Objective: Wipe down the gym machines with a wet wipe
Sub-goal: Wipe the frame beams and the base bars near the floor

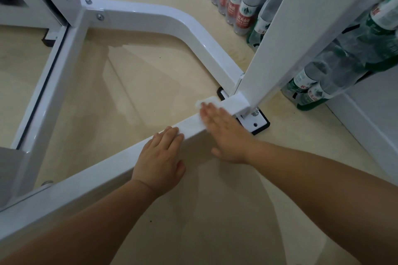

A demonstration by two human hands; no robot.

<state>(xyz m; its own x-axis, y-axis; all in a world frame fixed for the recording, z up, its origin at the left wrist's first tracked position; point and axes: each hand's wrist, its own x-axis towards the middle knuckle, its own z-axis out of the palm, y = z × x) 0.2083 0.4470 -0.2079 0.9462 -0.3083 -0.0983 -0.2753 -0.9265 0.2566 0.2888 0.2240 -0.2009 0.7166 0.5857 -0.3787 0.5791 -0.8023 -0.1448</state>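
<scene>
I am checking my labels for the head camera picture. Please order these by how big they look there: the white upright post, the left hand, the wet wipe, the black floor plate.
1. White upright post: largest by far.
2. Left hand.
3. Black floor plate, partly hidden.
4. Wet wipe: only a small part shows beyond the right hand, so its true size is unsure.

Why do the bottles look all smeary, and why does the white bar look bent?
Head view: the bottles at the right edge are blurred, likely from camera motion; the right hand on the wipe is slightly blurred too. The wide lens curves the bar under the left hand. The floor shows soft reflections; the light is dim.
</scene>
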